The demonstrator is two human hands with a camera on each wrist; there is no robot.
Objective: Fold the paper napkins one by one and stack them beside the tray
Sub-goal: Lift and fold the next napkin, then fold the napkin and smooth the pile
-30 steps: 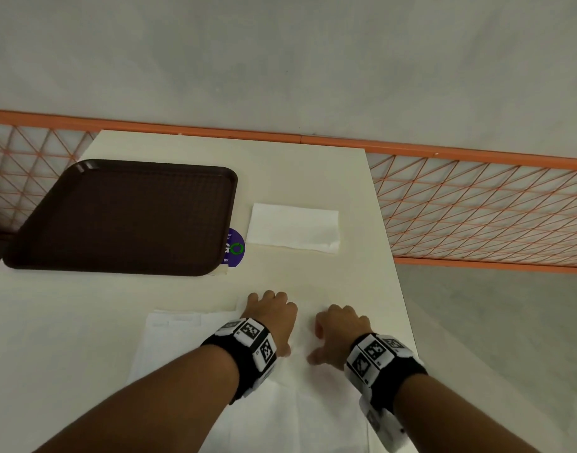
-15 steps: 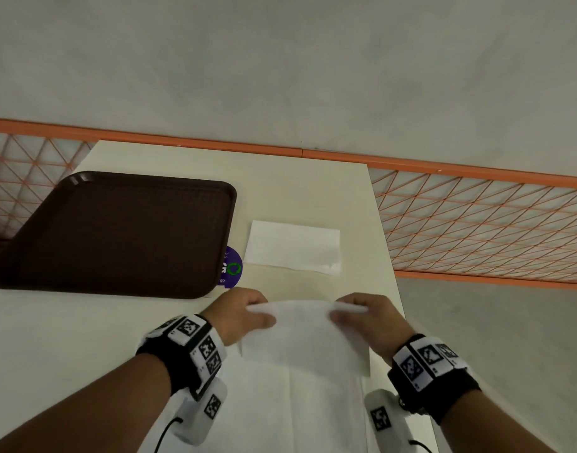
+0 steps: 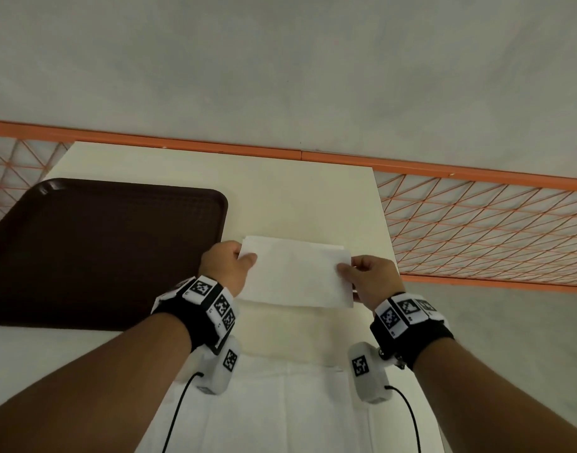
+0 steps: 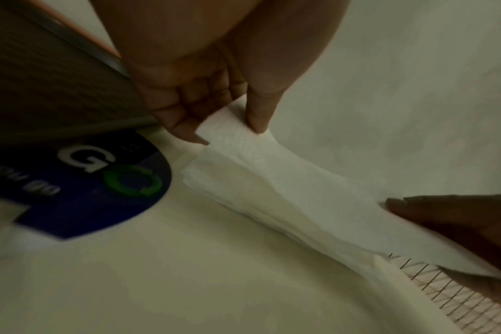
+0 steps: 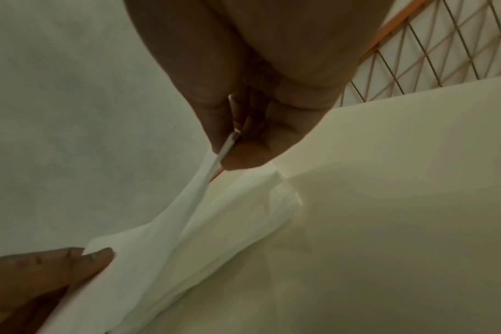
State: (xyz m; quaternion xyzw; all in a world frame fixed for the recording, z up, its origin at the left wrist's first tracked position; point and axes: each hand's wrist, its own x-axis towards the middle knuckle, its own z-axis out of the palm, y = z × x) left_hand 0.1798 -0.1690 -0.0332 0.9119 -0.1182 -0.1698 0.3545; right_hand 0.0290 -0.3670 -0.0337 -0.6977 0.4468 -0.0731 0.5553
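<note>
A white folded paper napkin hangs just above the table, stretched between both hands. My left hand pinches its left end between thumb and fingers. At the right end, my right hand pinches the napkin the same way. Right under it lies the stack of folded napkins, close to the right of the dark brown tray. In the left wrist view the stack shows its layered edge. A pile of unfolded napkins lies at the near edge between my forearms.
The cream table ends just right of my right hand. An orange mesh fence runs behind and to the right. A blue round sticker sits on the table at the tray's corner.
Both hands picked the folded napkin up from the near pile and carried it forward. It now hangs over the folded stack beside the tray.
</note>
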